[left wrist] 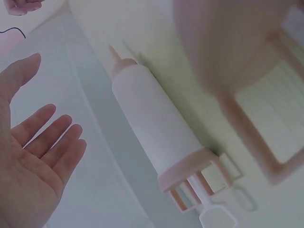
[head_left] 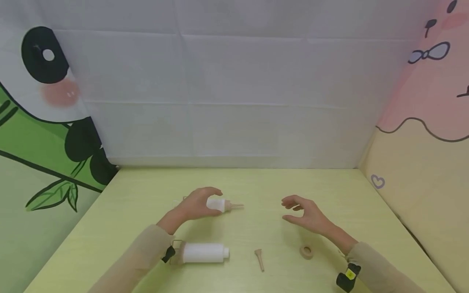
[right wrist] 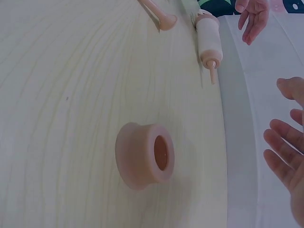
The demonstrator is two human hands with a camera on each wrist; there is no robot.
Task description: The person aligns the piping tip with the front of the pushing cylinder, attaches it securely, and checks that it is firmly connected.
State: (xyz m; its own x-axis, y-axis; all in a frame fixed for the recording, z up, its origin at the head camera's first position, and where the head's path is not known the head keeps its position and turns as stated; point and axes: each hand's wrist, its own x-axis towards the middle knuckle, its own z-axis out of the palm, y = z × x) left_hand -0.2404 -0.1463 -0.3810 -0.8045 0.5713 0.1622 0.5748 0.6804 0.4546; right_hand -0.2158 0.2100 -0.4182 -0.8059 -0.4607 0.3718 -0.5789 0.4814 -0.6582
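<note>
My left hand (head_left: pixel 201 202) is spread above a white syringe-like tube (left wrist: pixel 152 116) with a beige nozzle, a beige end collar with loop handles and a white plunger. The left wrist view shows this hand (left wrist: pixel 35 166) with straight, parted fingers, apart from the tube. My right hand (head_left: pixel 305 213) hovers in the air at the right, fingers loosely bent and nothing in them. Below it on the table lies a beige ring-shaped cap (right wrist: pixel 137 154) with a round hole. Nearer to me rests a second white tube (head_left: pixel 203 253), its front neck bare of a nozzle.
A loose beige nozzle (head_left: pixel 259 259) lies on the pale wooden table (head_left: pixel 264 183) between the second tube and the cap. A white curtain-like wall (head_left: pixel 238 101) stands behind the table, with cartoon-printed panels at both sides.
</note>
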